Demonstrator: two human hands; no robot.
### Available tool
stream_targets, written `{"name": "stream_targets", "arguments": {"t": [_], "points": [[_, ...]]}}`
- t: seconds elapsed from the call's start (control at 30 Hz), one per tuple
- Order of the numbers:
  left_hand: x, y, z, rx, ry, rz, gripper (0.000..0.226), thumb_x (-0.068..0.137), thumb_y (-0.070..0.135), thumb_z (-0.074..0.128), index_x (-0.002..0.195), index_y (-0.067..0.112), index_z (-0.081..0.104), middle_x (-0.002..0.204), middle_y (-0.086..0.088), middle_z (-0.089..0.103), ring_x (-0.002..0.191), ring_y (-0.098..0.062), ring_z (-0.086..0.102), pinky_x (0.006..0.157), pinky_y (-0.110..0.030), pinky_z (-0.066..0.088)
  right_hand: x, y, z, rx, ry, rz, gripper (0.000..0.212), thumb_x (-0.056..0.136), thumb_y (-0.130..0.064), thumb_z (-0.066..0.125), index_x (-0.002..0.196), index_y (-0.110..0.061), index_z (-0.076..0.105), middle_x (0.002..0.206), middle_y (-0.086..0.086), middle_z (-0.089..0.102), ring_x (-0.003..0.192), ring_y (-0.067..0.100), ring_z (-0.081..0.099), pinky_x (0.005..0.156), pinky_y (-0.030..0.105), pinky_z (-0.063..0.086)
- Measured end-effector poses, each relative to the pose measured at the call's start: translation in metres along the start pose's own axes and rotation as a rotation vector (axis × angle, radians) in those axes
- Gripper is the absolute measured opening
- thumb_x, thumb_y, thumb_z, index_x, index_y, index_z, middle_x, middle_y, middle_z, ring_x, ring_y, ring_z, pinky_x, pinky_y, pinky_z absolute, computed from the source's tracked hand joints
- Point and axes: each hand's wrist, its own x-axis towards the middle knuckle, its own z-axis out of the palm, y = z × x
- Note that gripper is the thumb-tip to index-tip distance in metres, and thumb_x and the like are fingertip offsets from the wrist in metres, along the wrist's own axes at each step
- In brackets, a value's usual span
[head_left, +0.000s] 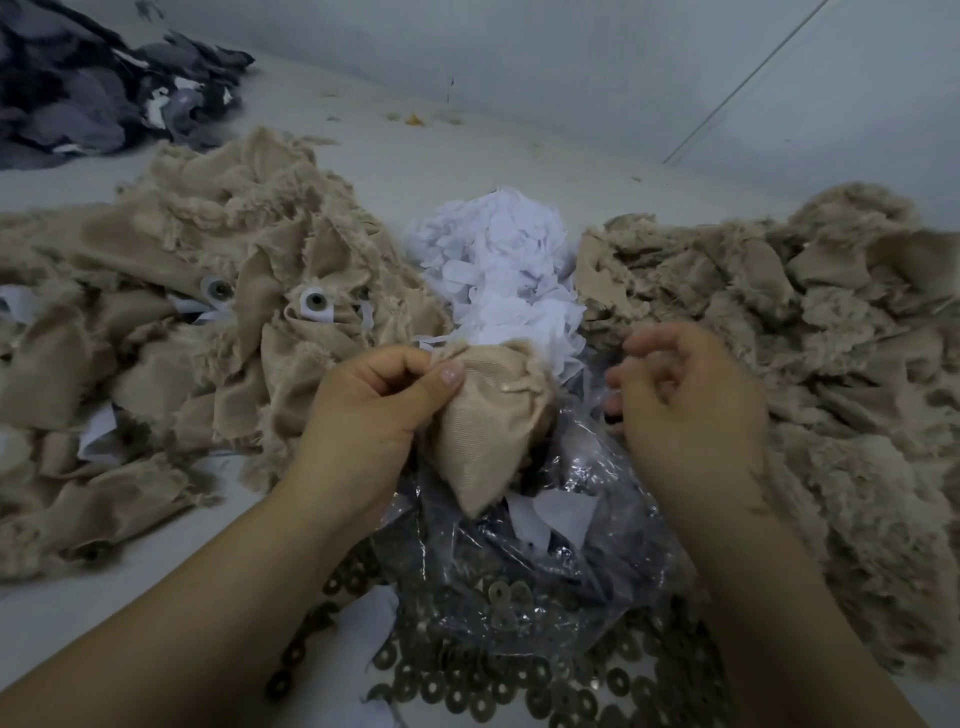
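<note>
**Desk:** What does the frame show at the bench?

**Photographer:** A worker's left hand (363, 400) pinches a beige plush piece (493, 415) by its upper edge, thumb pressed over curled fingers and the knit backing turned outward. The piece hangs at centre, just above a clear plastic bag (545, 571). The right hand (685, 395) hovers just beside it, over the bag, with its fingers loosely curled and blurred. Whether it holds anything small cannot be told.

**Desk:** And the step in hand?

**Photographer:** It looks like fitting an eye to the piece, to judge by the fitted eyes (314, 301) in the left beige pile (156, 322). To do it well, the worker would likely pinch close to the spot being worked so the soft fabric lies taut. The right hand should come in square, not fumbling through the fur.

**Desk:** Containers?

**Photographer:** Only the bag. It is crumpled and holds dark small parts too blurred to name, with white cut shapes (540, 514) at its upper end. Ring washers (498, 686) lie under and around its near end, many loose on the table (467, 145). A heap of white cutouts (498, 260) sits between the left pile and a second beige pile (779, 312).
</note>
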Motion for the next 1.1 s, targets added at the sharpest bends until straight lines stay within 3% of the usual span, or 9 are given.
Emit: {"name": "stream_targets", "arguments": {"t": [0.1, 0.2, 0.27, 0.37, 0.5, 0.67, 0.87, 1.0, 1.1], "points": [[0.002, -0.003, -0.004, 0.018, 0.017, -0.016, 0.020, 0.074, 0.033, 0.076, 0.070, 0.014, 0.071, 0.069, -0.015, 0.056, 0.067, -0.023, 0.049, 0.064, -0.027, 0.045, 0.007, 0.011, -0.003, -0.581, -0.198, -0.037, 0.015, 0.083, -0.010, 0.063, 0.076, -0.022, 0.070, 0.075, -0.002, 0.071, 0.072, 0.020, 0.065, 0.061, 0.022, 0.044], [0.002, -0.004, -0.004, 0.010, 0.025, -0.030, 0.022, 0.072, 0.037, 0.075, 0.068, 0.015, 0.070, 0.067, -0.012, 0.056, 0.065, -0.021, 0.051, 0.063, -0.025, 0.046, 0.005, 0.016, 0.001, -0.790, -0.436, 0.041, 0.019, 0.085, -0.007, 0.060, 0.085, -0.014, 0.077, 0.088, 0.004, 0.074, 0.077, 0.020, 0.065, 0.054, 0.020, 0.039], [0.002, -0.004, -0.005, -0.011, 0.020, -0.022, 0.018, 0.076, 0.032, 0.072, 0.066, 0.018, 0.069, 0.061, -0.002, 0.060, 0.062, -0.011, 0.056, 0.062, -0.019, 0.049, 0.003, 0.014, 0.003, -0.791, -0.415, 0.013, 0.015, 0.089, -0.014, 0.061, 0.087, -0.014, 0.076, 0.088, 0.003, 0.074, 0.080, 0.019, 0.066, 0.060, 0.021, 0.041], [0.003, -0.002, -0.007, -0.044, 0.070, -0.024, 0.017, 0.080, 0.027, 0.072, 0.067, 0.016, 0.070, 0.072, -0.006, 0.066, 0.075, -0.018, 0.062, 0.073, -0.026, 0.052, -0.003, 0.009, 0.005, -0.612, -0.256, -0.145, 0.014, 0.087, -0.030, 0.068, 0.076, -0.024, 0.063, 0.073, -0.007, 0.065, 0.071, 0.013, 0.061, 0.060, 0.026, 0.040], [0.004, 0.006, -0.005, -0.089, 0.135, -0.005, 0.015, 0.076, 0.025, 0.067, 0.067, 0.013, 0.069, 0.072, -0.006, 0.067, 0.077, -0.018, 0.064, 0.075, -0.028, 0.054, -0.010, 0.009, 0.013, -0.493, -0.453, -0.195, 0.019, 0.079, -0.034, 0.079, 0.080, -0.029, 0.061, 0.076, -0.010, 0.063, 0.072, 0.011, 0.060, 0.064, 0.029, 0.051], [0.004, 0.014, -0.006, -0.075, 0.134, 0.016, 0.019, 0.078, 0.025, 0.065, 0.068, 0.008, 0.063, 0.066, -0.004, 0.061, 0.068, -0.019, 0.056, 0.071, -0.030, 0.050, -0.004, 0.014, 0.013, -0.685, -0.598, -0.095, 0.015, 0.079, -0.008, 0.067, 0.089, -0.018, 0.069, 0.093, 0.001, 0.066, 0.087, 0.017, 0.062, 0.068, 0.023, 0.046], [0.002, 0.010, -0.004, -0.055, 0.141, 0.009, 0.027, 0.078, 0.024, 0.066, 0.072, -0.001, 0.061, 0.085, -0.021, 0.055, 0.085, -0.029, 0.050, 0.084, -0.039, 0.048, -0.004, 0.004, 0.011, -0.617, -0.317, -0.173, 0.027, 0.070, 0.008, 0.059, 0.085, -0.015, 0.062, 0.092, 0.006, 0.055, 0.083, 0.024, 0.052, 0.069, 0.033, 0.044], [0.003, 0.009, -0.003, -0.048, 0.149, 0.013, 0.028, 0.078, 0.025, 0.067, 0.074, -0.003, 0.060, 0.082, -0.021, 0.055, 0.084, -0.028, 0.051, 0.082, -0.034, 0.051, -0.012, -0.017, 0.013, -0.591, -0.699, -0.317, 0.033, 0.077, -0.004, 0.059, 0.085, -0.028, 0.080, 0.077, -0.019, 0.055, 0.068, 0.006, 0.055, 0.071, 0.020, 0.048], [0.004, 0.010, -0.003, -0.052, 0.150, 0.006, 0.029, 0.078, 0.026, 0.066, 0.074, -0.001, 0.058, 0.088, -0.022, 0.053, 0.084, -0.029, 0.048, 0.082, -0.037, 0.050, -0.024, -0.015, 0.013, -0.626, -0.794, -0.318, 0.034, 0.077, -0.019, 0.054, 0.099, -0.029, 0.079, 0.099, -0.010, 0.064, 0.085, 0.013, 0.062, 0.077, 0.032, 0.057]]}}
